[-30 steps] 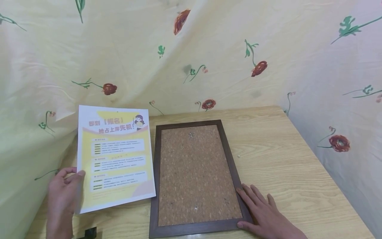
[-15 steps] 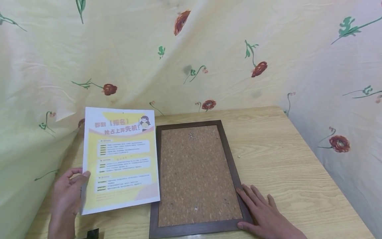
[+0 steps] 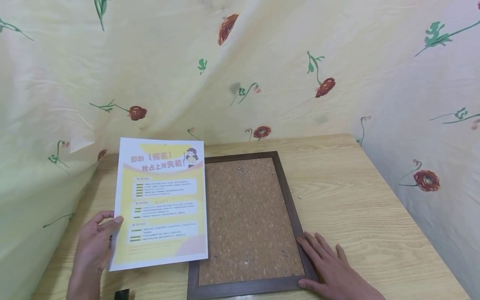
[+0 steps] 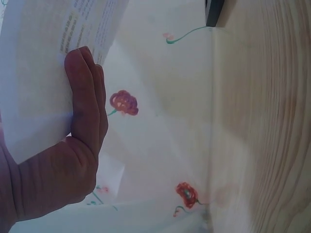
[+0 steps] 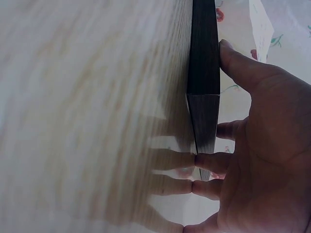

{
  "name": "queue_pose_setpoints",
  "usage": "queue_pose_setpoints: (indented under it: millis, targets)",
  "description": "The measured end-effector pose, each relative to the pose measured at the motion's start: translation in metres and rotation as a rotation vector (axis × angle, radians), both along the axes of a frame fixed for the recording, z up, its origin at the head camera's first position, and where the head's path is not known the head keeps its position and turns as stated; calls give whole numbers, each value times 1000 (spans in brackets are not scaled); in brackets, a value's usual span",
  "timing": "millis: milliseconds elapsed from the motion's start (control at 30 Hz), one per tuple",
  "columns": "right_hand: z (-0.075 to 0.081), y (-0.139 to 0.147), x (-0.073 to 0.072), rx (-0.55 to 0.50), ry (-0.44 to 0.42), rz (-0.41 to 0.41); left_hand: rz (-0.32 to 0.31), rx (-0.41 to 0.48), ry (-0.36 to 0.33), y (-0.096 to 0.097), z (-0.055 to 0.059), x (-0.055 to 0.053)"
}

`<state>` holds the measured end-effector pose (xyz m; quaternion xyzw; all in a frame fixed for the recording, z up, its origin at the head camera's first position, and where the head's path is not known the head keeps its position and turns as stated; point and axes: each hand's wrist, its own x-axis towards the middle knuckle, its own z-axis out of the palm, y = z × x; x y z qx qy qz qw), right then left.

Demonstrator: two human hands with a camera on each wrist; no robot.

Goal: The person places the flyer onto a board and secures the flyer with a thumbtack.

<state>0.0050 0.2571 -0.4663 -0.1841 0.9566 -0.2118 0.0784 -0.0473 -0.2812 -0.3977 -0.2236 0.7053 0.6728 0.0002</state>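
Note:
A yellow and white printed sheet point(image 3: 161, 200) is raised at the left, pinched along its left edge between the thumb and fingers of my left hand point(image 3: 93, 241). In the left wrist view, the fingers lie behind the sheet's back point(image 4: 39, 97). A cork board with a dark brown frame point(image 3: 247, 286) lies flat on the table; the sheet's right side overlaps its left edge from my viewpoint. At the board's near right corner, my right hand point(image 3: 333, 266) rests with its fingers spread, touching the frame point(image 5: 204, 58) and the tabletop.
The pale wooden table point(image 3: 352, 200) meets a cream curtain point(image 3: 168, 62) with red flowers at the back and sides. A small black object point(image 3: 121, 294) is cut off at the lower left. One tiny clear bit point(image 3: 299, 197) lies right of the board.
My left hand has carried the sheet to the right and slightly toward me, so it covers more of the frame's left side. The right hand and the board stay put.

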Motion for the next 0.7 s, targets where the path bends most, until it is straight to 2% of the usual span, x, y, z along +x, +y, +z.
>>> queue_pose_setpoints:
  millis: [167,400,700]
  targets:
    - [0,0,0,1,5,-1,-23,16,8,5,-2,-2]
    - [-1,0,0,6,15,-1,-9,-15,-39,13,-7,-4]
    - [-2,0,0,4,14,2,-75,103,5,17,-12,-3]
